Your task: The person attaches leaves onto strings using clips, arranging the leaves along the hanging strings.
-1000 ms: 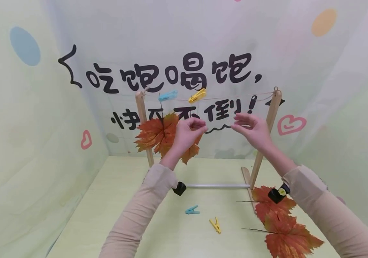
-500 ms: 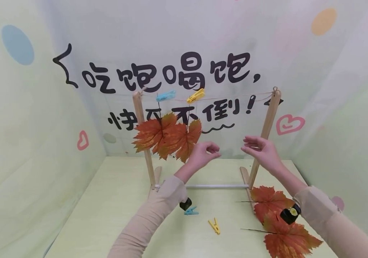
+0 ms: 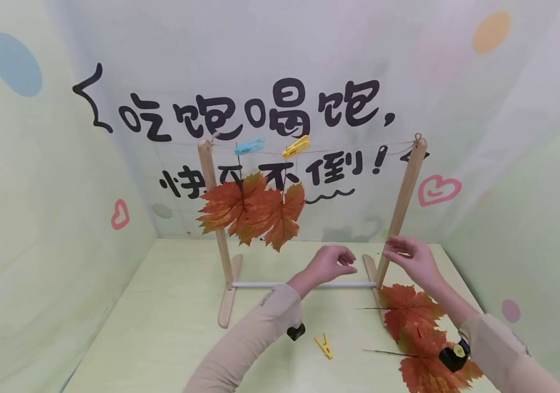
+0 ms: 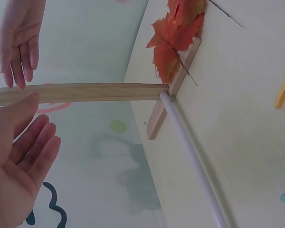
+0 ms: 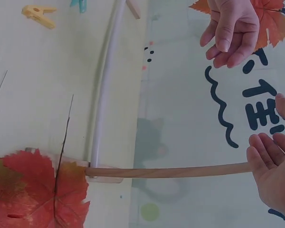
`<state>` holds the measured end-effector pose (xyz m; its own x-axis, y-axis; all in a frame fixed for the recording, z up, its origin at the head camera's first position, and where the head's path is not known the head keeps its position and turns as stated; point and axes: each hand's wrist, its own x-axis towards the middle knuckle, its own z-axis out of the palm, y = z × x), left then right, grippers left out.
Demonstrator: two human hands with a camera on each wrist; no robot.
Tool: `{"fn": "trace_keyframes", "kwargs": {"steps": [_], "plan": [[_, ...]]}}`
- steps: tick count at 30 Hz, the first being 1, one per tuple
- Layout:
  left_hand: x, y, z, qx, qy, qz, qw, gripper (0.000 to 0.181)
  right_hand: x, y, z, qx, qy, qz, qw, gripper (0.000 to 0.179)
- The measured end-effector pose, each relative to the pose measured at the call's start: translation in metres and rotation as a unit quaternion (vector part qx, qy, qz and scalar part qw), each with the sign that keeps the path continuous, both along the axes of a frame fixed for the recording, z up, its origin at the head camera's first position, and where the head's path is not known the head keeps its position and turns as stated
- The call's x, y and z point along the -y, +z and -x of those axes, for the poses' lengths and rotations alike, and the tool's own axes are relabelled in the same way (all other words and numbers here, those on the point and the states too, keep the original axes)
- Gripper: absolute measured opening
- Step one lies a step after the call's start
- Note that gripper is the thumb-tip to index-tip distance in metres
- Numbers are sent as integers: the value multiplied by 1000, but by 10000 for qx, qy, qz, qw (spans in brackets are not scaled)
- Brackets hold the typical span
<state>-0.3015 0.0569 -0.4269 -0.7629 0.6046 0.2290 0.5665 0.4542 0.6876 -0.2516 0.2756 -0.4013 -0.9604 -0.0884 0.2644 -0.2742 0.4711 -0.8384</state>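
Observation:
My left hand (image 3: 331,265) hovers over the white crossbar (image 3: 255,284), its fingers loosely bent and holding nothing. Also empty, my right hand (image 3: 415,259) is by the right wooden post (image 3: 403,196), fingers relaxed. On the string, a blue clothespin (image 3: 249,146) and a yellow clothespin (image 3: 296,147) hold the stems of two orange-red maple leaves (image 3: 280,215) that overlap. Two more maple leaves (image 3: 410,308) lie on the table under my right arm. A second yellow clothespin (image 3: 325,346) lies nearer me. The left forearm hides a teal clothespin (image 5: 80,4) in the head view.
The wooden frame stands on two flat feet (image 3: 227,305), with its left post (image 3: 209,169) behind the hung leaves. Behind the pale table (image 3: 162,316) rises a printed cloth backdrop (image 3: 349,49) with black lettering; cloth walls flank both sides.
Both hands have come down and rightward from near the hung leaves and string, uncovering the leaves. The left forearm now covers the teal clothespin. The clipped leaves stay on the string.

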Motion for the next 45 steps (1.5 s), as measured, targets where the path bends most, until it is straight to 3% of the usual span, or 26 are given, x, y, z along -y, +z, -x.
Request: {"fn": "trace_keyframes", "kwargs": {"steps": [5,9,14,20,22,24,29,31,35,36,40,41,42,43,45], "plan": [[-11,-15,-7,218,-129,502,9984,23,-10,-16,-6,173,-235,-108,9995,48],[-19,-30,-12,389,-153,650,9970,22,-14,-27,-12,167,-347,-3,9993,48],[-29,-49,-21,278,-246,832,9958,21,-23,-44,-17,49,-348,165,9992,47],[-46,-71,-38,-65,-437,1082,9931,20,-64,-112,5,-88,-18,969,9953,41],[-51,-77,-44,-136,-491,1127,9923,19,-73,-127,9,-87,-30,935,9956,41],[-56,-83,-51,-138,-522,1150,9919,18,-74,-131,8,-136,-46,994,9949,39],[-63,-96,-62,-32,-552,1118,9922,17,-56,-99,-19,150,-346,393,9985,43],[-63,-99,-65,-2,-528,1100,9925,17,-64,-114,-17,79,-356,351,9987,42],[-59,-107,-67,130,-367,1065,9936,17,-94,-172,4,-13,-482,352,9982,42],[-58,-109,-67,203,-314,1039,9939,18,-91,-169,1,41,-565,340,9978,42],[-57,-122,-67,412,-188,928,9947,19,-97,-186,3,200,-897,66,9957,47],[-57,-126,-67,461,-191,926,9945,19,-90,-173,-5,205,-700,266,9970,45],[-56,-128,-68,491,-200,933,9942,18,-88,-172,-7,232,-708,267,9969,45],[-57,-131,-69,515,-198,960,9938,18,-96,-187,-1,173,-691,266,9971,45],[-58,-137,-71,560,-171,1022,9930,18,-92,-182,-4,309,-688,353,9965,47]]}}
